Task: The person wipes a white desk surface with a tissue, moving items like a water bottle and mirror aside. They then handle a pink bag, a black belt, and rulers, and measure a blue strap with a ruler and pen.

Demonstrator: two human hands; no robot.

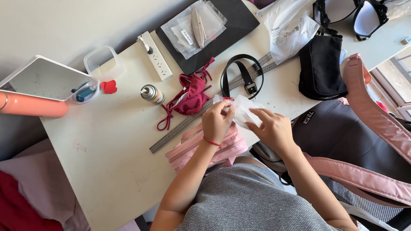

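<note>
My left hand (217, 121) and my right hand (272, 127) both grip a small clear plastic bag (243, 108) just above the table's near edge. The left fingers pinch its left end, where something red shows. The right fingers hold its right side. Under my hands lies a pink zipped pouch (201, 147) that overhangs the white table (107, 149). A crumpled dark red strappy garment (191, 96) lies just beyond my left hand, next to a long steel ruler (180, 128).
A black belt loop (242, 75), a black pouch (322, 66), clear bags on a black mat (227, 25), a white power strip (156, 55), a small spray can (152, 94), a clear tub (102, 62), a mirror (45, 79) and a pink bottle (32, 105) lie about. A pink-strapped backpack (368, 141) stands right.
</note>
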